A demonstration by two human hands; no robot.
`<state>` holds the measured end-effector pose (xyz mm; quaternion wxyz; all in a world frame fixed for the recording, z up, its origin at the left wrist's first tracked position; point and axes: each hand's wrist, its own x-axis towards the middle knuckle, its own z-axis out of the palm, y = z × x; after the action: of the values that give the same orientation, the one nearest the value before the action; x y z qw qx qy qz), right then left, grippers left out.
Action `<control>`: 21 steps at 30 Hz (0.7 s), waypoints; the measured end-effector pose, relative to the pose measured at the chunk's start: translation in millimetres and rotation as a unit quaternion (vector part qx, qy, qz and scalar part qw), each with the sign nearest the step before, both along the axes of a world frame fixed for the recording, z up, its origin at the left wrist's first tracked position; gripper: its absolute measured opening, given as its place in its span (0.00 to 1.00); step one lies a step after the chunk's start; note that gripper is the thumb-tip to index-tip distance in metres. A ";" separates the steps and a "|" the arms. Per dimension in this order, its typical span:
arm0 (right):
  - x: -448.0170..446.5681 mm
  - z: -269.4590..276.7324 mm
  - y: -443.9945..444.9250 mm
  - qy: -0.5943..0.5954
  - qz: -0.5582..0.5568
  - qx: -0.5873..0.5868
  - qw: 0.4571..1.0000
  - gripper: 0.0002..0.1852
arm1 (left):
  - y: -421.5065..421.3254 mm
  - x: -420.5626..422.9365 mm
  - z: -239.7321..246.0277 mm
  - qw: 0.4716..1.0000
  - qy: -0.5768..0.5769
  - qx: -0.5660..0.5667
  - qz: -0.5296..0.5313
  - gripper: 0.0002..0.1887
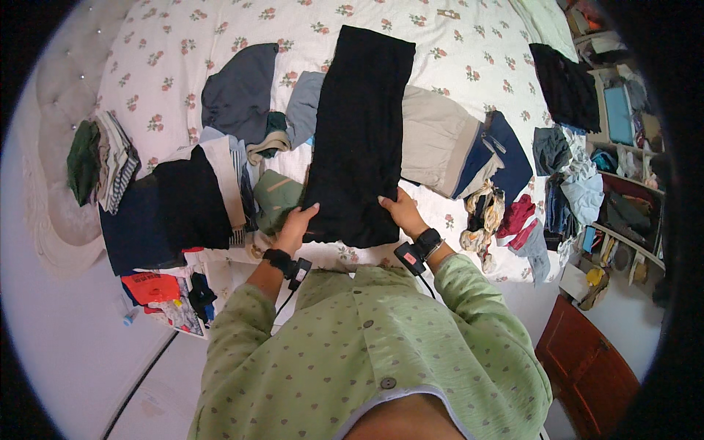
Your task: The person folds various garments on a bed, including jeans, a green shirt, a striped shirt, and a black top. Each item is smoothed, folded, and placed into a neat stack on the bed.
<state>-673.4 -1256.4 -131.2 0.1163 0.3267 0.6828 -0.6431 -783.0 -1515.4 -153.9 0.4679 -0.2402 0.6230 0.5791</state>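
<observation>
A long strip of black cloth (360,132), which looks like a folded garment, lies lengthwise on the bed in front of me. My left hand (297,223) grips its near left corner, with the thumb on top. At the near right corner my right hand (404,212) holds the same cloth, thumb also on top and fingers hidden beneath. Beside my left hand is a green folded garment (276,201). A beige garment with a wide waistband (434,140) sticks out from under the black cloth's right side.
Folded dark clothes (187,203) are stacked on the left, near a striped pile (115,165). Grey garments (242,91) lie behind. To the right are a navy garment (509,159), a patterned scarf (483,220) and a maroon cloth (517,217). Shelves (632,181) stand at far right.
</observation>
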 end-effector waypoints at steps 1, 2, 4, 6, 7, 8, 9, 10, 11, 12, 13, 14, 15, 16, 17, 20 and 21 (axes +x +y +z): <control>2.0 6.0 -0.4 -0.020 -0.013 -0.040 0.999 0.22 | -4.4 0.1 5.4 1.000 -0.006 0.014 -0.009 0.21; 4.3 12.0 -0.6 -0.018 -0.024 -0.081 0.996 0.22 | -10.0 1.7 12.8 0.999 -0.012 0.027 -0.018 0.21; 9.5 23.0 -3.1 -0.017 -0.038 -0.165 0.985 0.21 | -18.9 7.6 31.0 0.997 0.022 -0.059 -0.039 0.20; 17.4 33.2 -7.6 -0.013 -0.047 -0.253 0.966 0.22 | -28.8 18.5 54.0 1.000 -0.019 0.002 -0.015 0.20; 21.7 37.8 -9.9 -0.036 -0.039 -0.272 0.961 0.23 | -33.1 24.4 65.4 0.999 -0.043 0.021 -0.004 0.20; 26.6 42.5 -12.9 -0.053 -0.036 -0.296 0.953 0.24 | -37.5 29.5 76.1 0.997 -0.074 0.027 0.001 0.20; 30.1 46.4 -15.1 -0.081 -0.036 -0.315 0.945 0.25 | -40.0 32.3 83.8 0.994 -0.106 0.021 0.000 0.20; 34.0 50.3 -17.1 -0.100 -0.069 -0.398 0.909 0.25 | -43.0 33.4 90.6 0.990 -0.139 0.015 -0.002 0.20; 35.7 52.9 -15.4 -0.112 -0.073 -0.405 0.904 0.25 | -45.3 33.2 95.8 0.983 -0.181 -0.009 0.001 0.20; 36.8 54.8 -13.0 -0.131 -0.074 -0.423 0.894 0.26 | -46.4 32.3 100.0 0.977 -0.206 0.042 0.024 0.20; 38.4 56.6 -9.0 -0.142 -0.071 -0.453 0.877 0.26 | -45.8 28.5 102.9 0.980 -0.189 0.068 0.010 0.20; 36.3 56.0 -2.9 -0.188 -0.083 -0.452 0.868 0.26 | -44.3 22.0 105.7 0.980 -0.177 0.092 -0.001 0.20; 30.6 53.2 5.4 -0.227 -0.092 -0.464 0.852 0.27 | -39.8 14.4 107.9 0.977 -0.157 0.146 -0.014 0.20; 27.2 50.9 12.0 -0.269 -0.105 -0.457 0.841 0.27 | -34.7 5.6 111.6 0.941 0.162 0.172 -0.241 0.21; 27.7 50.6 22.6 -0.125 0.001 -0.357 0.926 0.27 | -29.2 -2.0 117.3 0.829 0.437 0.128 -0.325 0.22; 15.3 43.0 48.1 0.137 0.043 -0.272 0.952 0.26 | 34.0 -62.4 97.0 0.897 0.286 0.218 -0.259 0.24; 1.0 36.5 58.0 0.042 -0.113 -0.509 0.852 0.24 | 56.6 -76.1 86.4 0.945 0.130 0.276 -0.118 0.25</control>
<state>-672.5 -1198.4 -94.7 0.1637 0.2696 0.2224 -0.9225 -859.1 -1458.9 -67.5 0.4959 0.0504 0.5183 0.6950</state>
